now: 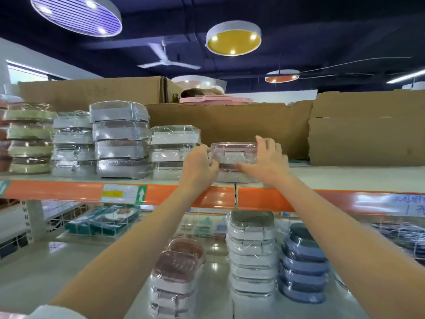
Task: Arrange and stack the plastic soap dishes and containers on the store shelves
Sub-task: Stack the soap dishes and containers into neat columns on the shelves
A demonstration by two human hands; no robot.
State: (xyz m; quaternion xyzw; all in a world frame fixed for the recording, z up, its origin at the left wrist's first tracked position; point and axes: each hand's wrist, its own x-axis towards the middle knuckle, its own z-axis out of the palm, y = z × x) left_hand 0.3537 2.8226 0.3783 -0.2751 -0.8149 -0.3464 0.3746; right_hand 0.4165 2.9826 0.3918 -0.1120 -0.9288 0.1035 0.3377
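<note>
Pink-tinted and wrapped in clear film, one lidded plastic container (233,153) sits on top of another wrapped container (236,176) at the front of the upper shelf (345,178), forming a low two-piece stack just right of the neighbouring white stack (173,150). Both arms reach up to it. The left hand (200,168) grips the container's left end, fingers curled around the edge where the two pieces meet. The right hand (268,157) holds the right end, fingers arched over the top corner and thumb extended along the front lower edge. To the left along the same shelf stand further wrapped stacks: a tall grey stack (120,139), a lower white-grey stack (73,143) and a green-lidded stack (30,137) near the frame edge. Brown cardboard boxes (230,127) line the back of the shelf, with a pink item (213,99) lying on top of one. An orange shelf beam (69,192) carries a price label (119,193) with a green arrow. On the lower shelf (57,268) stand a pink-lidded stack (177,275), a tall white stack with a dark lid (251,254) and a blue stack (303,263), the last two just beside each other. Teal packaged goods (103,221) lie behind a wire divider. Round ceiling lamps (233,38) hang overhead.
</note>
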